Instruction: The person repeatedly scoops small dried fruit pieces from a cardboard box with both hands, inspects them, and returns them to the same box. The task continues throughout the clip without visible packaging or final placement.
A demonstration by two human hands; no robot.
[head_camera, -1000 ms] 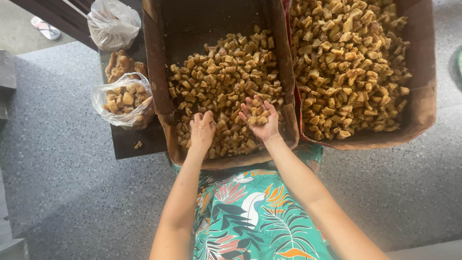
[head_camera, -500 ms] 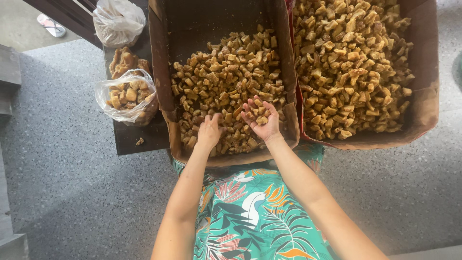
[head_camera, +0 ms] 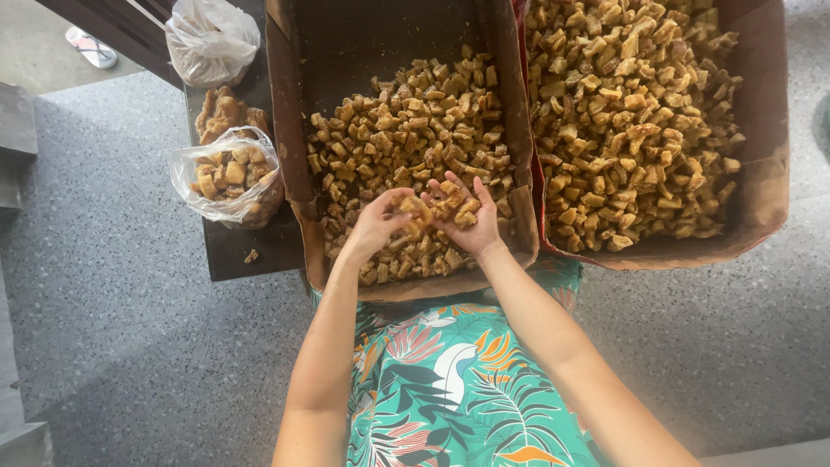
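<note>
While both hands are held together over the near end of the left cardboard box (head_camera: 294, 164), a small heap of golden-brown fried pieces (head_camera: 437, 207) is cupped between them. The right hand (head_camera: 467, 220) lies palm up, its grip half open like a shallow scoop, with the pieces resting on the palm and fingers. The left hand (head_camera: 376, 227) is curled in from the side, fingertips touching the heap, its grip loosely bent about a few pieces rather than clamped on them.

For this handful to be handled well, the palms are best kept level and close together, so that nothing slips through the gap at the wrists. Since such crisp pieces are judged to crumble under pressure, a light, open hold is called for rather than a squeeze. The hands are best kept above the box, so that any dropped piece falls back onto the loose pile (head_camera: 406, 138) that covers its near half; the far end of the box is bare.

Just beside it, to the right, a second cardboard box (head_camera: 765, 199) is filled with more of the same. On the dark surface (head_camera: 251, 251) at the left edge, an open clear bag of pieces (head_camera: 226, 173) is set, with a knotted white bag (head_camera: 212, 39) at the far corner.
</note>
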